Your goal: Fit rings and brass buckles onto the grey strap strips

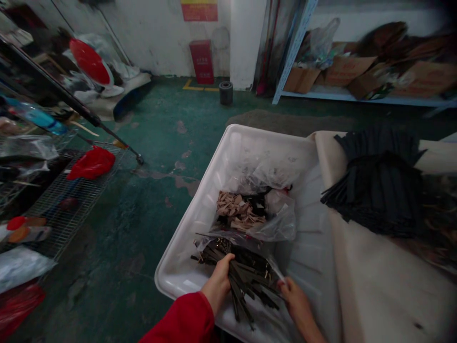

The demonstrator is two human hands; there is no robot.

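My left hand (218, 282), in a red sleeve, is closed round a bunch of dark flat strips (246, 281) that fan out toward the near side of a white plastic tub (317, 247). To its right, my right hand (294, 297) pinches the edge of a clear plastic bag (274, 267) beside the strips. Part of the dark bunch lies against the bag's opening. Beyond the hands, light brown pieces (237, 209) sit in the tub, with more crumpled clear plastic (282, 216) next to them.
Bundled black strips (382, 190) lie on a cloth-covered surface (385, 286) at the right. A wire rack (76, 209) with bags and bottles stands left. Behind are a shelf with cardboard boxes (346, 70), a red box (202, 62) and a grey cylinder (226, 93).
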